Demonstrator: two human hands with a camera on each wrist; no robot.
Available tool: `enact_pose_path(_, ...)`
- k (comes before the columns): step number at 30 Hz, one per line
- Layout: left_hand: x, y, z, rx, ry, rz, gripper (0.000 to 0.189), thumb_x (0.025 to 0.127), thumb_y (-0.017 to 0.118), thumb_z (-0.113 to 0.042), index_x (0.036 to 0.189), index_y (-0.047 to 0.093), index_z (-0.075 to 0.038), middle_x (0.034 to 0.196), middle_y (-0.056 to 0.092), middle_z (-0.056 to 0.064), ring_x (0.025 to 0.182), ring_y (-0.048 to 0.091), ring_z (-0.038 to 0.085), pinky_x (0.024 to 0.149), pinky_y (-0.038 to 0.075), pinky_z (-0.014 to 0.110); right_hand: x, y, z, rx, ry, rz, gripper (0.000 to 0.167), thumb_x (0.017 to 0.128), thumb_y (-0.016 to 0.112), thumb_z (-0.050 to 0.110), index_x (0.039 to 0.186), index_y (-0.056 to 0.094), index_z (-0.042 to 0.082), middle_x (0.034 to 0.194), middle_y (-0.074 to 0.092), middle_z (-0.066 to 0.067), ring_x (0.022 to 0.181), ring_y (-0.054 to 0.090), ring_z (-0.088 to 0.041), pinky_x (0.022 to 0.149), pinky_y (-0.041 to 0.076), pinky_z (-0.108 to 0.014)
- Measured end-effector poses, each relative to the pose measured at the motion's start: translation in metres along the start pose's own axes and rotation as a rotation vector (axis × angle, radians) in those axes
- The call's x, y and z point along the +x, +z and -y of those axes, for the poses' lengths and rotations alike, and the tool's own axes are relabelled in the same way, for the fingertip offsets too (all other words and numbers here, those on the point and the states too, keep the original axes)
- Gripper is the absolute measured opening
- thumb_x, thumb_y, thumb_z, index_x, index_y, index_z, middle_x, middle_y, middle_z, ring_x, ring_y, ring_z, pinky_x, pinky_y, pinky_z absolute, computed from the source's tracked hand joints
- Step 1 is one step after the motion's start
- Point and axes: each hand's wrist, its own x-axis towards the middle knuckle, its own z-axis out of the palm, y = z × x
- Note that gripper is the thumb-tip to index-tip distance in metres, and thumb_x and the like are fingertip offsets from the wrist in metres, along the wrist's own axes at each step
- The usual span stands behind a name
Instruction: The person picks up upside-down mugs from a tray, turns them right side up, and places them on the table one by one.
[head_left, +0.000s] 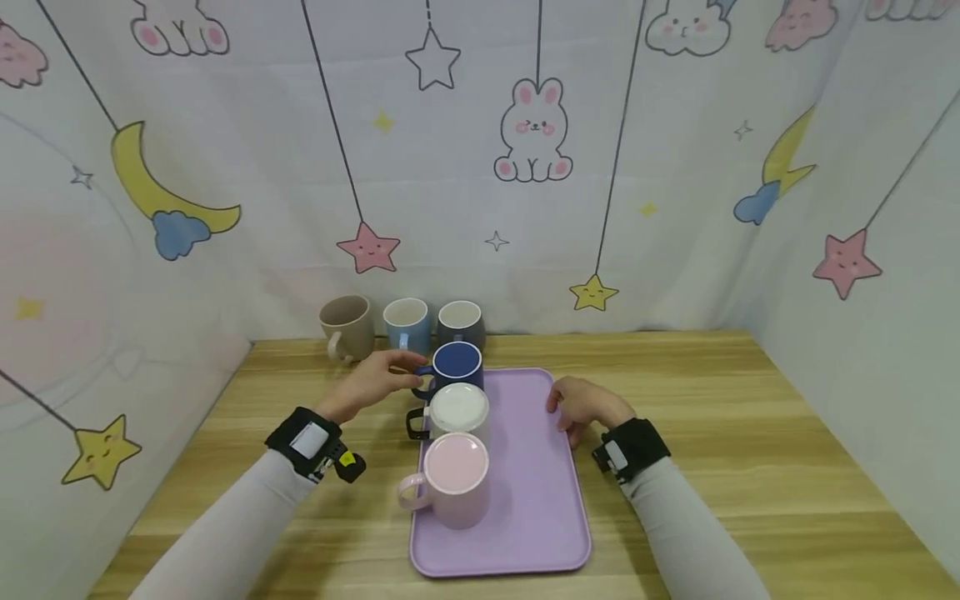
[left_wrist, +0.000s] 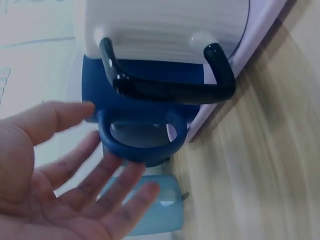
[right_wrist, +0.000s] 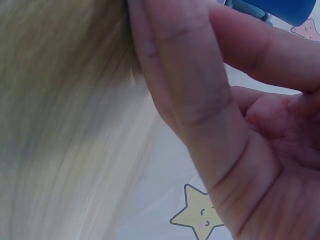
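Note:
In the head view three mugs stand in a line on the left side of a lilac tray: a pink mug, a white mug with a black handle, and a dark blue mug farthest back. Their handles point left. Beside the dark blue handle is my left hand; the left wrist view shows its fingers spread and extended around the handle, not closed on it. My right hand rests at the tray's right rim with loosely bent fingers; its fingertips are out of sight in the right wrist view.
Behind the tray, against the printed curtain, stand a beige mug, a light blue mug and a dark grey mug. The wooden table extends on both sides of the tray.

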Motion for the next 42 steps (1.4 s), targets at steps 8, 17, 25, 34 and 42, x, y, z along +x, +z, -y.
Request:
enact_pose_path(8, 0.011, 0.005, -0.012, 0.231, 0.009, -0.052, 0.036, 0.096, 0.072, -0.010, 0.129, 0.067, 0.004, 0.122, 0.071, 0.022, 0.113, 0.067, 0.037, 0.093, 0.061, 0.048, 0.004, 0.001, 0.002, -0.018, 0.005, 0.004, 0.020, 0.091, 0.066, -0.013, 0.108, 0.064, -0.002, 0.092, 0.063, -0.015, 0.058, 0.067, -0.021, 0.057, 0.062, -0.030)
enact_pose_path(17, 0.019, 0.013, -0.024, 0.387, 0.025, -0.134, 0.023, 0.092, 0.079, -0.007, 0.113, 0.076, 0.002, 0.103, 0.077, 0.015, 0.097, 0.073, 0.028, 0.082, 0.064, 0.041, 0.004, -0.001, 0.001, 0.001, -0.005, 0.011, 0.020, 0.089, 0.065, -0.015, 0.106, 0.064, -0.004, 0.088, 0.062, -0.016, 0.057, 0.067, -0.021, 0.056, 0.063, -0.031)
enact_pose_path(25, 0.023, 0.013, -0.028, 0.440, 0.024, -0.119, 0.021, 0.093, 0.079, -0.007, 0.112, 0.078, 0.001, 0.103, 0.077, 0.017, 0.091, 0.073, 0.026, 0.078, 0.064, 0.040, 0.003, -0.004, 0.002, 0.022, -0.018, 0.019, 0.022, 0.088, 0.064, -0.017, 0.107, 0.063, -0.006, 0.086, 0.060, -0.016, 0.056, 0.067, -0.020, 0.056, 0.063, -0.032)
enact_pose_path(34, 0.025, 0.018, -0.025, 0.434, 0.042, -0.126, 0.016, 0.092, 0.078, -0.004, 0.108, 0.080, 0.000, 0.094, 0.078, 0.010, 0.083, 0.072, 0.021, 0.073, 0.064, 0.036, 0.001, -0.003, 0.002, -0.001, -0.010, 0.019, 0.020, 0.089, 0.065, -0.014, 0.106, 0.064, -0.004, 0.088, 0.060, -0.015, 0.055, 0.067, -0.019, 0.056, 0.063, -0.031)
enact_pose_path(42, 0.023, 0.017, -0.021, 0.404, 0.089, -0.171, 0.016, 0.092, 0.077, -0.004, 0.107, 0.080, 0.000, 0.096, 0.078, 0.011, 0.083, 0.073, 0.020, 0.071, 0.064, 0.034, 0.001, -0.003, 0.001, -0.001, 0.001, 0.020, 0.020, 0.089, 0.066, -0.014, 0.106, 0.064, -0.003, 0.089, 0.061, -0.015, 0.056, 0.067, -0.019, 0.056, 0.062, -0.030)
